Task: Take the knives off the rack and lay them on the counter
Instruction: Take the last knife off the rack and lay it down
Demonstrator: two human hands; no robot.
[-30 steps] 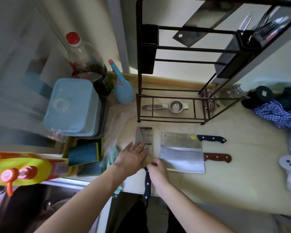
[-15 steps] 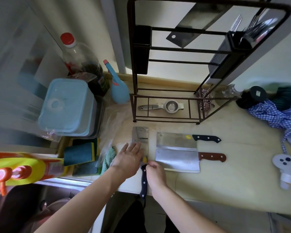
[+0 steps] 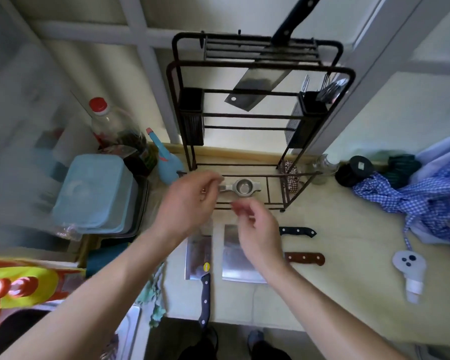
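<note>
While one cleaver (image 3: 255, 84) hangs racked, both hands (image 3: 190, 201) seem empty.

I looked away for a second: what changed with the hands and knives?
Both hands left the black-handled cleaver on the counter and rose, empty, toward the rack: left hand, right hand. The two cleavers beside it and the one hanging stayed put.

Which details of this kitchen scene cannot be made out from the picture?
- Head view: the two cleaver blades on the counter, partly hidden by the right hand.
- Fingers of the left hand: motion-blurred.
- Cutlery in the rack's holder: too small to count.
- Hanging cleaver's handle: cut off by the top edge.
</note>
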